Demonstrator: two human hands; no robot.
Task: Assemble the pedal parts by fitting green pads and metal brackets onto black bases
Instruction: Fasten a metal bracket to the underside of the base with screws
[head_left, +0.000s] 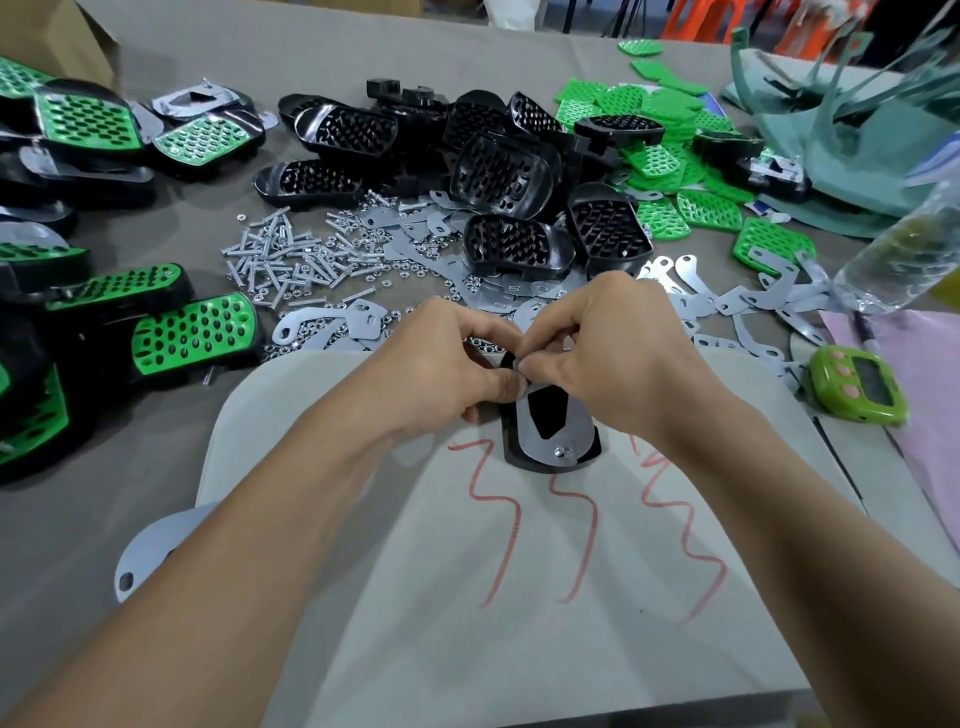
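A black pedal base (551, 415) lies underside up on a pale mat (519, 597) with red squiggles, a metal bracket (563, 441) on it with a bolt at its near end. My left hand (441, 364) grips the base's left side, thumb on the bracket's far end. My right hand (618, 353) pinches something small at that far end; the fingers hide it. Loose black bases (498, 171) are piled behind, green pads (665, 156) to their right, flat brackets (727, 306) and bolts and nuts (291, 265) in front.
Finished green-and-black pedals (192, 332) are stacked along the left side. A green timer (857, 384) and a clear plastic bottle (898, 260) stand at the right. A cardboard box (57, 36) sits far left. One flat metal plate (156, 545) lies by my left forearm.
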